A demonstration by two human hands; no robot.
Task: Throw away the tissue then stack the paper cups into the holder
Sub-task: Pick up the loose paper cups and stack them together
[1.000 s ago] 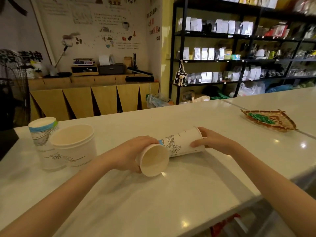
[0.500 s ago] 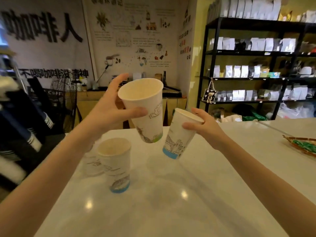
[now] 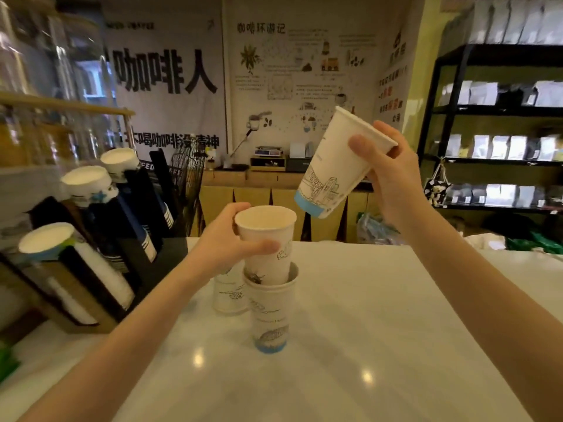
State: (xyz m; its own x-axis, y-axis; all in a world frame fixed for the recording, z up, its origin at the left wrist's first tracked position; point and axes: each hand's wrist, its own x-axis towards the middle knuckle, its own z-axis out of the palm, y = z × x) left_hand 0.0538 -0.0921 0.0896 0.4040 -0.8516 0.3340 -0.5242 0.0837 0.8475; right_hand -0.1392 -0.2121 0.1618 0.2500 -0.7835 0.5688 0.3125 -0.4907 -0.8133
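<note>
My left hand (image 3: pixel 227 243) grips a white paper cup (image 3: pixel 268 239) whose base sits partway inside another upright paper cup (image 3: pixel 269 315) standing on the white counter (image 3: pixel 365 330). A third cup (image 3: pixel 228 295) stands on the counter just behind, half hidden by my left wrist. My right hand (image 3: pixel 387 175) holds a printed paper cup with a blue base (image 3: pixel 332 166) tilted in the air, above and to the right of the stacked pair. At the left stands the black cup holder (image 3: pixel 128 239) with three slanted stacks of cups in its slots. No tissue is visible.
Shelves of bagged goods (image 3: pixel 499 141) line the right wall. A wooden counter with a scale (image 3: pixel 268 153) stands at the back under wall posters. Plastic bags (image 3: pixel 374 229) lie beyond the counter's far edge.
My left hand has lowered its cup into the cup standing on the counter. My right hand has lifted its cup higher and to the right. The view has swung left, showing the holder.
</note>
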